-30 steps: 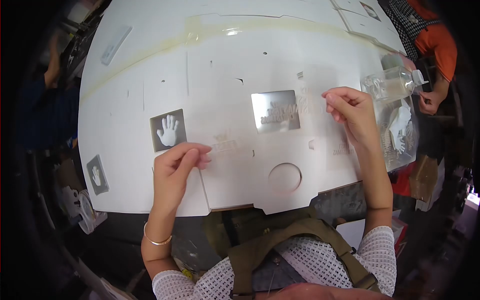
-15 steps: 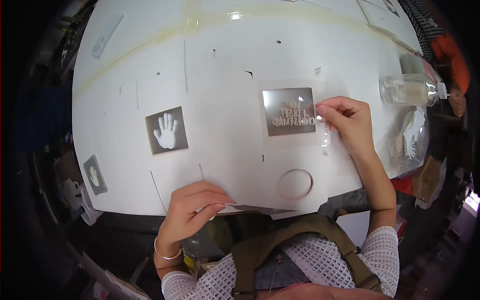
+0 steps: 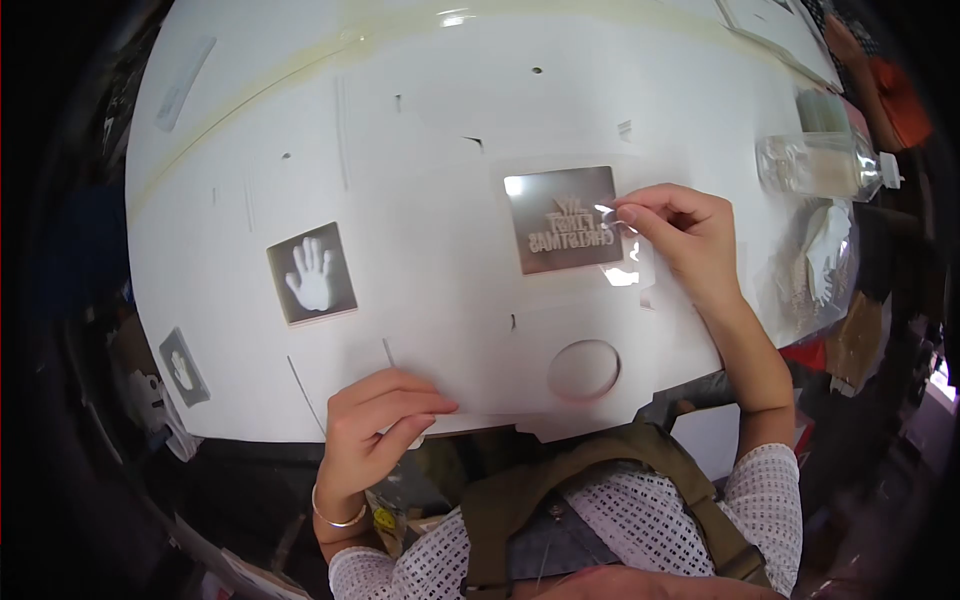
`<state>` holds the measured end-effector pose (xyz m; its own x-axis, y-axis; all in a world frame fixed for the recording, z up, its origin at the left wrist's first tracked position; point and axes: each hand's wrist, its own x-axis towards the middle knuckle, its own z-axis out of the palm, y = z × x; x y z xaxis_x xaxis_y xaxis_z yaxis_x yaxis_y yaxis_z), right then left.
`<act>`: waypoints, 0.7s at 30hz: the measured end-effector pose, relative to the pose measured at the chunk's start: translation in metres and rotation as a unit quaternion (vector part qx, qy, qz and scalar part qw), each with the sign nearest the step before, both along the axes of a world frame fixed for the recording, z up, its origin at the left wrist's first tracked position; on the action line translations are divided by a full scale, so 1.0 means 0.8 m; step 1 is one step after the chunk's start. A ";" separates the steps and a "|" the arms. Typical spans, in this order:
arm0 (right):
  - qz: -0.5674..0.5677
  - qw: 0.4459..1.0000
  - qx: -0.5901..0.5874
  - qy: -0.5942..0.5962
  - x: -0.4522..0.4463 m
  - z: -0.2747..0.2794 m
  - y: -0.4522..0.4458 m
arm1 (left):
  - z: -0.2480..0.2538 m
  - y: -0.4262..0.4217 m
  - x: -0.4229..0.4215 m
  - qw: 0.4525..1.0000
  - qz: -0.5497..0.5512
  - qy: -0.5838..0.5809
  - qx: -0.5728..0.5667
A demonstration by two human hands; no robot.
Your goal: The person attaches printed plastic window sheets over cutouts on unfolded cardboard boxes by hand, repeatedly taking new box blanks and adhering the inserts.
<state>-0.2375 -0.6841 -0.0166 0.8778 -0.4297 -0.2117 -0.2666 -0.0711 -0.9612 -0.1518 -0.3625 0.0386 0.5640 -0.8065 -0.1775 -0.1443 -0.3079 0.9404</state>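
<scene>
My right hand point(image 3: 685, 235) pinches the edge of a clear plastic film point(image 3: 630, 265) at the right side of a dark square plate point(image 3: 540, 200). Pale lettering, with the word FIRST in it, stands out on the plate, and glare lies on the film. At the front edge of the white work surface point(image 3: 450, 340), my left hand point(image 3: 385, 415) rests with fingers stretched out over the edge and the thumb a little apart. Between the hands, near the front, a round cut-out point(image 3: 585, 370) shows in a white sheet. A second square plate with a white handprint point(image 3: 312, 275) lies to the left.
A smaller handprint plate point(image 3: 185, 367) lies at the far left. On the right stand a clear bottle point(image 3: 825, 165) on its side and a plastic bag with white pieces point(image 3: 825, 255). Another person's arm point(image 3: 865, 75) shows at the upper right.
My right hand has drawn the film's edge slightly inward, and it now bends and glints more. My left fingers and thumb have parted a little. The whole view has shifted slightly.
</scene>
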 end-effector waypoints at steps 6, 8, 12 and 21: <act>0.008 0.999 -0.051 -0.001 -0.002 0.004 -0.001 | -0.006 0.000 -0.007 0.999 0.034 0.009 -0.008; 0.013 0.997 -0.069 -0.028 0.001 0.004 0.002 | -0.007 -0.001 -0.007 0.999 0.040 0.006 0.003; 0.013 0.997 -0.071 -0.032 0.002 0.002 0.001 | -0.009 0.000 -0.007 0.999 0.044 0.006 0.002; -0.049 0.986 -0.139 -0.075 0.001 0.010 0.012 | -0.007 -0.005 -0.010 0.999 0.037 0.023 -0.017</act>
